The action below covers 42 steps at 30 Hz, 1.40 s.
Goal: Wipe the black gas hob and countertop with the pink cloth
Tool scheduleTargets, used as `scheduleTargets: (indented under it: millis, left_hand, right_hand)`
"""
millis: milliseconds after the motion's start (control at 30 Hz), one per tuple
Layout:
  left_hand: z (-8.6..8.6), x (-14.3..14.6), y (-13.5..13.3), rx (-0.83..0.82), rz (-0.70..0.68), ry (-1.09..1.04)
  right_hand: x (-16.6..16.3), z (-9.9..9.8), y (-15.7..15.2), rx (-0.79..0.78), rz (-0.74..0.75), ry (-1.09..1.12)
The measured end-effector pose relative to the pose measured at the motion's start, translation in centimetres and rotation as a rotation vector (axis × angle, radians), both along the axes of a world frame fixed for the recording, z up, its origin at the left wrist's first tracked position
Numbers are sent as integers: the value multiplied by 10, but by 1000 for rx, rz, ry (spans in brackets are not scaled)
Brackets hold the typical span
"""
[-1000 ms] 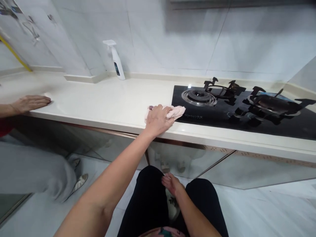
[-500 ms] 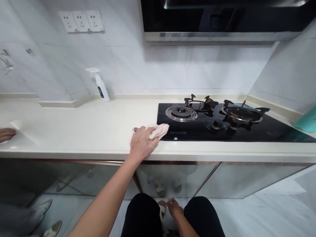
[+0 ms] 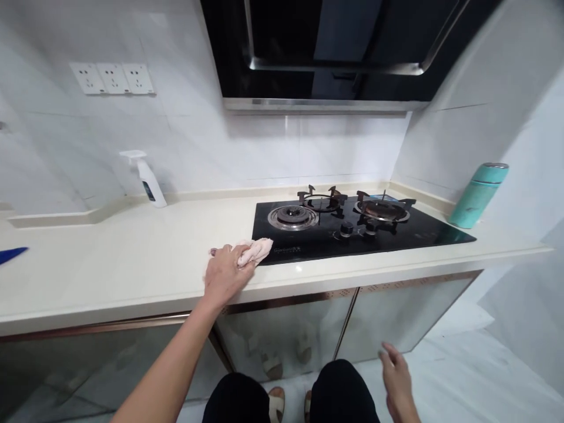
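My left hand [image 3: 227,273] is closed on a pale pink cloth [image 3: 256,252], pressing it onto the cream countertop [image 3: 132,264] at the front left corner of the black gas cooktop [image 3: 304,249]. Part of the cloth is hidden under my palm. Down at the lower right, my right hand [image 3: 396,376] hangs in front of the cabinets, fingers loosely apart, with nothing in it. On the cooktop, the left burner [image 3: 293,217] is bare; its pan support [image 3: 324,202] sits behind it. The right burner [image 3: 382,210] carries its own support.
A white spray bottle [image 3: 150,185] stands near the back wall. A turquoise flask [image 3: 479,197] is at the counter's right end. Some blue pointed item [image 3: 12,254] shows at the left edge. The range hood [image 3: 326,106] overhangs the cooktop.
The view has swung to the right, bringing the whole flask in. My right hand has moved from between my knees out to the right. My left hand stays on the cloth by the cooktop corner.
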<state>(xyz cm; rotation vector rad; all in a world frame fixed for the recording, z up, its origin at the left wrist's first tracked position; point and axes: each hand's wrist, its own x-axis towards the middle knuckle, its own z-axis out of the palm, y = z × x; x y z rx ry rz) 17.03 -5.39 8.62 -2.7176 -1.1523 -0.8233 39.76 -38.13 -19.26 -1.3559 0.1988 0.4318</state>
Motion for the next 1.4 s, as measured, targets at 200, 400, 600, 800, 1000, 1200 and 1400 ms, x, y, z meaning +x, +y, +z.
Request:
scheduleTargets:
  millis: [200,400,600,800,1000,1200,1400]
  left_hand:
    - [3,0,-5,22,-21,63]
    - [-3,-4,-8,52,-104,16]
    - [-7,-10,-10,56,-205,13]
    - [2,21,-20,92,-276,76]
    - [15,94,-34,15,-328,93]
    - [19,184,-20,-69,-312,128]
    - [17,266,3,-56,-350,158]
  right_hand:
    - [4,107,31,-9,135,-502]
    - [28,234,99,-197,364,-1391]
    - [130,249,113,-618,358,-1524]
    - [225,232,59,-969,165,-1328]
    - [249,214,58,-1121,158,-1289]
    - [237,206,60,-1144,148,-1374]
    - [233,207,57,-1060,108,-1411]
